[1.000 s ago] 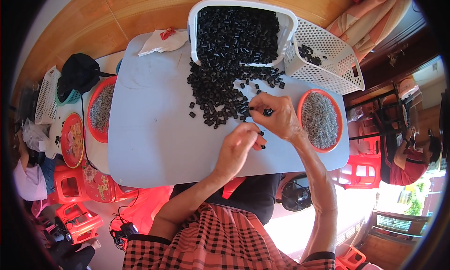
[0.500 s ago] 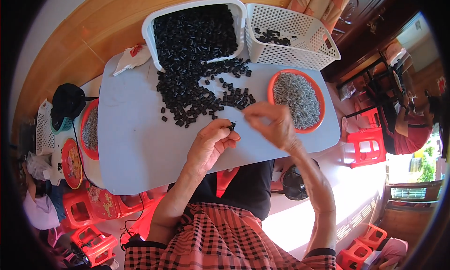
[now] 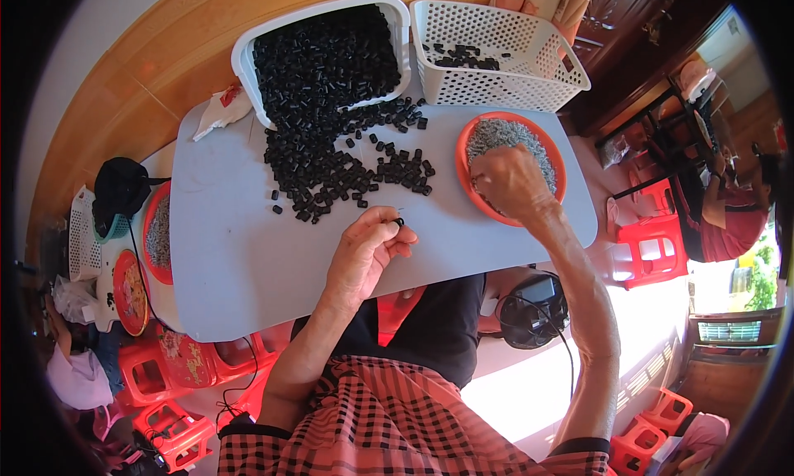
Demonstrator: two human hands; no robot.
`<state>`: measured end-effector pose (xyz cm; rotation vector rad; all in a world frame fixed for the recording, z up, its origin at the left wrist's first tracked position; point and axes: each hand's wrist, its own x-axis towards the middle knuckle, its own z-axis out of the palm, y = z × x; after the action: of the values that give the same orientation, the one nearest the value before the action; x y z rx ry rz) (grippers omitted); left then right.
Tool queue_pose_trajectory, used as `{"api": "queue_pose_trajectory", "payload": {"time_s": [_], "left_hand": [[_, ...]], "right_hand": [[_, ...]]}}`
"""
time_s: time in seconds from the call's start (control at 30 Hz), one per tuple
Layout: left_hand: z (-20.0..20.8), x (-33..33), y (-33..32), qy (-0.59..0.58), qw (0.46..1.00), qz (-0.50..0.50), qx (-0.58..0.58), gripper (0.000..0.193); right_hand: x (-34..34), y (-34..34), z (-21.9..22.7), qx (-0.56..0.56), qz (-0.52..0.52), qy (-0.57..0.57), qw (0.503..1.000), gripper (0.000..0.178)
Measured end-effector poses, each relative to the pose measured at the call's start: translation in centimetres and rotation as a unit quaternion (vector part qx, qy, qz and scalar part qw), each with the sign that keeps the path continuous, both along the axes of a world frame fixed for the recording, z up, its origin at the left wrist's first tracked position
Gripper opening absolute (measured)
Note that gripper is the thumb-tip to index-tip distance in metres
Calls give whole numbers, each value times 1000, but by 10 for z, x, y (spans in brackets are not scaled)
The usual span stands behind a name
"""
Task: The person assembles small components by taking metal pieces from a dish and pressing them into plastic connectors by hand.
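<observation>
Black showed nearest: one small piece (image 3: 400,222), pinched by our left hand (image 3: 360,251)! Our right hand (image 3: 517,182) had swung away into the orange bowl (image 3: 461,163), fingers curled, grip hidden; work had apparently turned to grey pieces (image 3: 506,132). Beyond spread the loose black pile (image 3: 318,166).

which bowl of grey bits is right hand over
The orange bowl on the blue table: the right hand covers part of its pieces. The other bowl, past the table's left edge, has no hand over it.
</observation>
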<state>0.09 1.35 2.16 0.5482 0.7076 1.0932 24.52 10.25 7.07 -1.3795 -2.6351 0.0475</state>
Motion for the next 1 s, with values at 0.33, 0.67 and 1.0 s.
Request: {"api": "queue_pose_trajectory", "payload": {"time_s": [0.33,0.67,1.0], "left_hand": [[-2,4,0,3,1000,8,-7,14],[-7,8,0,18,1000,7,-17,18],[-7,8,0,1,1000,6,-16,17]], "right_hand": [[16,5,9,-5,-21,132,991,11],[5,2,0,9,-21,43,999,10],[15,12,11,-44,-89,176,979,9]]}}
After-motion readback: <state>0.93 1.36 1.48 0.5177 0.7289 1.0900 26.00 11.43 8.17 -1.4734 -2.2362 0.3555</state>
